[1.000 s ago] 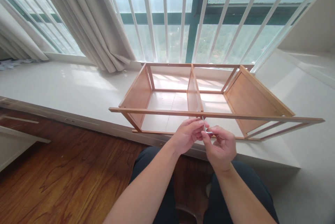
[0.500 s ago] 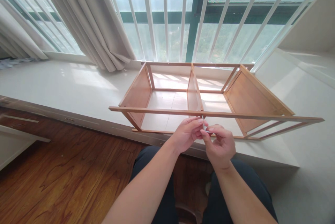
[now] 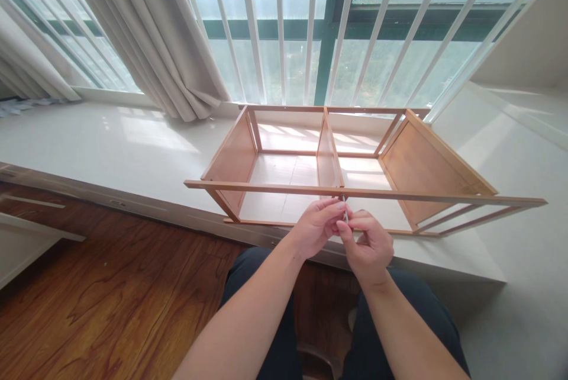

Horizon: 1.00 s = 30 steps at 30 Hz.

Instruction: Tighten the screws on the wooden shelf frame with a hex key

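Observation:
A wooden shelf frame [image 3: 266,189] lies on its side on the white window ledge, its long front rail running across the view. Against that rail, where the middle shelf board [image 3: 329,149] meets it, stands a thin metal hex key [image 3: 345,212]. My left hand [image 3: 320,223] is closed around the key's shaft, close under the rail. Just to the right, my right hand [image 3: 368,245] pinches the key's lower end between thumb and fingers. Fingers partly cover the key, and its tip at the rail is hard to make out.
The white ledge [image 3: 89,137] stretches left beneath a grey curtain [image 3: 155,31]. Behind the frame is a barred window [image 3: 293,66]. A wall [image 3: 523,149] borders the right side. Below lie the wooden floor [image 3: 124,291] and a white furniture corner [image 3: 31,244] at far left.
My right hand has moved slightly left, towards my left hand, and the hex key's bent end has swung round with it. My left hand stays in place.

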Tool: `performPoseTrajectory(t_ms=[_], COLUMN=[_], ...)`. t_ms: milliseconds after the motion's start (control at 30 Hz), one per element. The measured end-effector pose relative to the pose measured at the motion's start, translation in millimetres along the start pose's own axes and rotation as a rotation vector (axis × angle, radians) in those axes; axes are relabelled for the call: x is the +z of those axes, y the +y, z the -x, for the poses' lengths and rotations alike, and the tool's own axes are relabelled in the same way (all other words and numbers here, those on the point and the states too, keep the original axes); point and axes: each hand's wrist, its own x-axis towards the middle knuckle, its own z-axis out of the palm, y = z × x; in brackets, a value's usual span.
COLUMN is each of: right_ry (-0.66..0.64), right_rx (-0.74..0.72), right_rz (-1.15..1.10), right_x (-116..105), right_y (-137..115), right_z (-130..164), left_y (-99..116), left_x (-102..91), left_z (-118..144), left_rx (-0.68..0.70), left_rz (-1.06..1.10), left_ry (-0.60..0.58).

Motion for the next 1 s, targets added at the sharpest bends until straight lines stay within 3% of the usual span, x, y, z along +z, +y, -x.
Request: performPoseTrajectory(t_ms=[400, 1000], right_ry=[0.103, 0.132], right_rx=[0.028, 0.013], right_rz=[0.005, -0.022], right_x=[2, 3], right_y=[8, 7], right_z=[9, 9], left_y=[3, 2], left_x=[1.6, 1.1], left_z=[2, 1], left_rx=[0.003, 0.013], left_rz=[-0.03, 0.008], left_ry=[-0.009, -0.013])
